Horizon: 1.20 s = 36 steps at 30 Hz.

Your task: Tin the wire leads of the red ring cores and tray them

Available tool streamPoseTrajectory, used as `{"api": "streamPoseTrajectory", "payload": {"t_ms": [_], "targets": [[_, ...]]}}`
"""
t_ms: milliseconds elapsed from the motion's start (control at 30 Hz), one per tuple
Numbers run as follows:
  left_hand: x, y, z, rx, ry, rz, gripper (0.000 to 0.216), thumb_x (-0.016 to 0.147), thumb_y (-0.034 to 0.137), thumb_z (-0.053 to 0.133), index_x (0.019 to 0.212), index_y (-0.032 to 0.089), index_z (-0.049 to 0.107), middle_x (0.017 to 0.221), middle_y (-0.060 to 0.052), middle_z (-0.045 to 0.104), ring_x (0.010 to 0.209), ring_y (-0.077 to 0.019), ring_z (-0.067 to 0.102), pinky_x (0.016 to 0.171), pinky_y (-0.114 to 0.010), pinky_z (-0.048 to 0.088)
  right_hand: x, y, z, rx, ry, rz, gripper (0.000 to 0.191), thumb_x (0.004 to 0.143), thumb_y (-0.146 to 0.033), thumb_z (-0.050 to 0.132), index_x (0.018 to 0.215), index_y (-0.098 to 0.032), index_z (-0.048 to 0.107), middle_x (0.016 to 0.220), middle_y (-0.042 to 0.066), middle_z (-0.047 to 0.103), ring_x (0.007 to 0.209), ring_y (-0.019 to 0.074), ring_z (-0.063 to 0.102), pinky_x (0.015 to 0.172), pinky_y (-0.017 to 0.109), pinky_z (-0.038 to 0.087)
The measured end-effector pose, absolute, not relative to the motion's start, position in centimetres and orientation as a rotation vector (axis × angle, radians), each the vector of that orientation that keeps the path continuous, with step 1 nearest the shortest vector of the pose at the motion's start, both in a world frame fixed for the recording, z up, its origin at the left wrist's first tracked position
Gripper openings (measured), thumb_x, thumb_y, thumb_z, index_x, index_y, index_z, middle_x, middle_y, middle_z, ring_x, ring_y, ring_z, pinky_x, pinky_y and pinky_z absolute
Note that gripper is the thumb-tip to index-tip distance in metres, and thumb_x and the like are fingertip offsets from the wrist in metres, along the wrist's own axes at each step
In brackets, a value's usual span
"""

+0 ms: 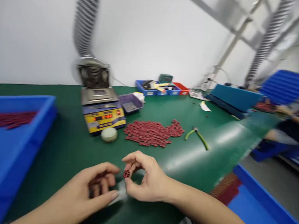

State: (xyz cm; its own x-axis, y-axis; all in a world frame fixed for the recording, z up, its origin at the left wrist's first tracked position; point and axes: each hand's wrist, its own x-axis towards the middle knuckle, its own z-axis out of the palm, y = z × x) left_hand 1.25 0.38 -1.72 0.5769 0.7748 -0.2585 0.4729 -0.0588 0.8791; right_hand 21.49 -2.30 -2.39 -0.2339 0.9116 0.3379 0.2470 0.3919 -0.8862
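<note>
your right hand (148,177) pinches one red ring (126,173), your left hand (81,190) gapes nearby; many red pieces (150,134) seem unfinished on the tabletop (86,153).

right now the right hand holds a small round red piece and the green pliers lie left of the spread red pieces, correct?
Not quite: the green pliers lie right of the spread red pieces, as the head view shows. The right hand does hold a small round red piece.
</note>
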Motion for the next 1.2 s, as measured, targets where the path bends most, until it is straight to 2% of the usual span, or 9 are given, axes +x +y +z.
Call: {"api": "streamPoseTrajectory", "payload": {"t_ms": [67,200,433,667,800,933,1033,1200], "targets": [[1.3,0.4,-0.5,1.541,0.969,0.428,0.029,0.078,0.035,0.062,0.100,0.017,0.054,0.079,0.000,0.058,0.070,-0.0130,0.053,0.063,-0.024,0.045,19.1,-1.3,-1.8,-0.938,-1.747,0.906,0.038,0.066,-0.010,0.056,0.103,-0.019,0.052,0.081,-0.001,0.059,0.067,0.0089,0.057,0.065,0.022,0.050],[1.0,1.5,0.5,1.362,0.892,0.498,0.026,0.075,0.034,0.064,0.086,0.014,0.054,0.071,0.002,0.052,0.064,-0.0108,0.047,0.061,-0.024,0.041,17.3,0.4,-2.4,-0.919,-1.699,0.801,0.033,0.069,-0.009,0.058,0.100,-0.019,0.054,0.080,0.001,0.060,0.070,0.0115,0.058,0.070,0.027,0.050],[0.9,2.0,0.2,1.357,0.875,0.436,0.029,0.075,0.038,0.066,0.085,0.013,0.054,0.069,0.002,0.052,0.061,-0.0104,0.045,0.060,-0.024,0.038,17.9,-0.1,-3.6,-0.911,-1.683,0.734,0.026,0.073,-0.009,0.059,0.097,-0.020,0.058,0.086,0.002,0.064,0.079,0.0138,0.060,0.075,0.029,0.050],[0.9,1.9,0.2,1.572,1.062,0.577,0.036,0.087,0.043,0.048,0.061,0.017,0.047,0.056,0.005,0.047,0.053,-0.0102,0.045,0.051,-0.022,0.036,18.2,0.1,-4.1,-0.884,-1.574,0.883,0.025,0.073,-0.009,0.060,0.096,-0.019,0.059,0.083,0.002,0.062,0.076,0.0139,0.062,0.073,0.029,0.053],[0.4,2.7,0.3,1.499,1.237,0.798,0.037,0.084,0.047,0.049,0.061,0.018,0.048,0.054,0.005,0.048,0.050,-0.0101,0.047,0.050,-0.021,0.038,18.6,0.8,-4.0,-0.900,-1.412,1.054,0.019,0.072,-0.013,0.064,0.090,-0.018,0.059,0.080,0.002,0.064,0.074,0.0135,0.064,0.073,0.029,0.053],[0.7,2.8,0.2,1.506,1.221,0.788,0.036,0.084,0.050,0.048,0.069,0.018,0.053,0.059,0.004,0.052,0.053,-0.0109,0.049,0.051,-0.021,0.039,18.7,1.0,-3.6,-0.827,-1.333,1.158,0.013,0.073,-0.013,0.064,0.085,-0.019,0.061,0.081,0.002,0.064,0.076,0.0128,0.064,0.073,0.028,0.052],[1.1,2.2,0.3,1.566,1.134,0.755,0.032,0.086,0.047,0.047,0.073,0.018,0.053,0.063,0.003,0.052,0.056,-0.0112,0.050,0.053,-0.022,0.040,18.4,1.0,-3.4,-0.767,-1.344,1.171,0.014,0.074,-0.011,0.063,0.085,-0.019,0.062,0.083,0.001,0.062,0.077,0.0126,0.064,0.074,0.028,0.052],[0.8,1.8,0.4,1.548,1.126,0.768,0.029,0.085,0.040,0.047,0.066,0.019,0.049,0.060,0.004,0.050,0.055,-0.0113,0.049,0.053,-0.022,0.040,18.5,1.4,-3.1,-0.770,-1.402,1.082,0.014,0.074,-0.011,0.063,0.085,-0.020,0.063,0.085,0.002,0.062,0.078,0.0132,0.062,0.074,0.029,0.051]]}}
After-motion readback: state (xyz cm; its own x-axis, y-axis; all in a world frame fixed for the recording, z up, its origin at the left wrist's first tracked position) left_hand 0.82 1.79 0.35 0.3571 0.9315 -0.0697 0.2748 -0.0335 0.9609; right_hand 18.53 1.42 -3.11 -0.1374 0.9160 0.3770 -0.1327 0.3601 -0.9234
